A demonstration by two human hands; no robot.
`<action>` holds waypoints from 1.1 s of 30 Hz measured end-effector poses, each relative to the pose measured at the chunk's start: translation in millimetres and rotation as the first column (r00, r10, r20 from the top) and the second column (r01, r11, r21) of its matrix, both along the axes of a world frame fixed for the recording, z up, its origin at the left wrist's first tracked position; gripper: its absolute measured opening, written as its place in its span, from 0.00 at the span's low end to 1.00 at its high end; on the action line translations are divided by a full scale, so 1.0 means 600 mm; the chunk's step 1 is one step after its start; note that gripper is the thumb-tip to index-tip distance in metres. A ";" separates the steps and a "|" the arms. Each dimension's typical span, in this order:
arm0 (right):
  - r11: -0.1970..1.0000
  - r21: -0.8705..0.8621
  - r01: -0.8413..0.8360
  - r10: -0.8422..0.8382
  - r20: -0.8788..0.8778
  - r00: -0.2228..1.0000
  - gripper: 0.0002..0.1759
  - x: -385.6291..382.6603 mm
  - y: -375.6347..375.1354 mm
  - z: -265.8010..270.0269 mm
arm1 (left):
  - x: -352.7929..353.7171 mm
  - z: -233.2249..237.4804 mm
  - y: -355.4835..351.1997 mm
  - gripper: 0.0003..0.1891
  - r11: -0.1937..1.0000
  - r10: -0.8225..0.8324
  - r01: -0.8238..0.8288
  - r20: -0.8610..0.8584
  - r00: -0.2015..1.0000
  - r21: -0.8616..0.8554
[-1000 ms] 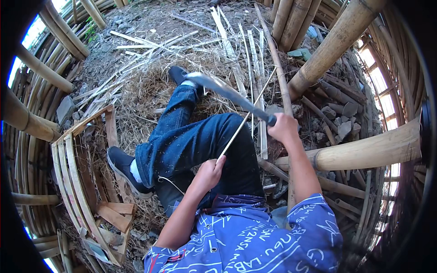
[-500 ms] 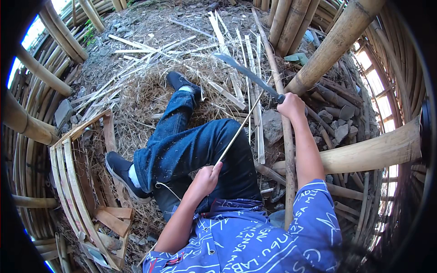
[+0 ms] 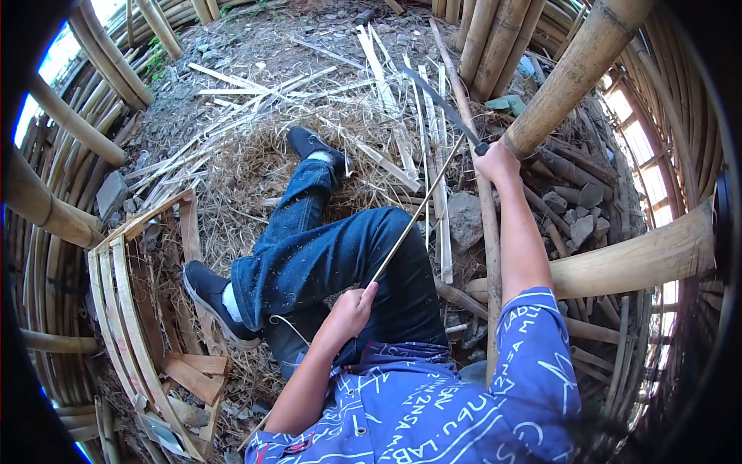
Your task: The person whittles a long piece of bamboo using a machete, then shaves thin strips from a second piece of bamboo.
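Note:
My right hand, its arm stretched out, is closed round the dark handle of a long machete. The blade points away from me and to the left. My left hand grips a thin bamboo strip near my lap, fingers wrapped round it. From there the strip slants up across my raised knee, its far end close to the machete's handle. A thin curled length shows below the left hand's side, over my leg.
Split bamboo slats and shavings litter the ground ahead. A wooden crate lies at left. A long pole runs along my right, beside rocks and a thick bamboo post.
My right hand has shifted slightly up, and the machete's tip has swung up and to the right. The far end of the strip has moved up and right; my left hand has barely moved.

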State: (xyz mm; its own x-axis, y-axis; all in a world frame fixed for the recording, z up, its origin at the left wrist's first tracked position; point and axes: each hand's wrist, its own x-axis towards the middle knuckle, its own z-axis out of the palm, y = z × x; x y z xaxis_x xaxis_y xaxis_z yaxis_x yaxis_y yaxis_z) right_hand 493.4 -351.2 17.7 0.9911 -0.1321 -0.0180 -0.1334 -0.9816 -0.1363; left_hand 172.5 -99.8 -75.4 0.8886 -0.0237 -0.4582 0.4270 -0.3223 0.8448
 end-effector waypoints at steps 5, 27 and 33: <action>0.998 0.059 0.023 -0.027 0.071 0.997 0.18 -0.036 -0.033 -0.036 | -0.010 -0.007 -0.004 0.34 0.997 0.026 -0.029 0.039 0.999 0.078; 0.226 0.950 0.213 -0.182 -0.173 0.968 0.08 -0.279 -0.001 -0.157 | 0.020 -0.027 0.011 0.35 0.994 0.070 -0.068 0.012 0.997 -0.088; 0.784 0.569 -0.250 0.210 0.136 0.968 0.10 -0.319 0.008 -0.108 | 0.037 -0.040 0.015 0.37 0.989 0.031 -0.039 -0.054 0.998 -0.142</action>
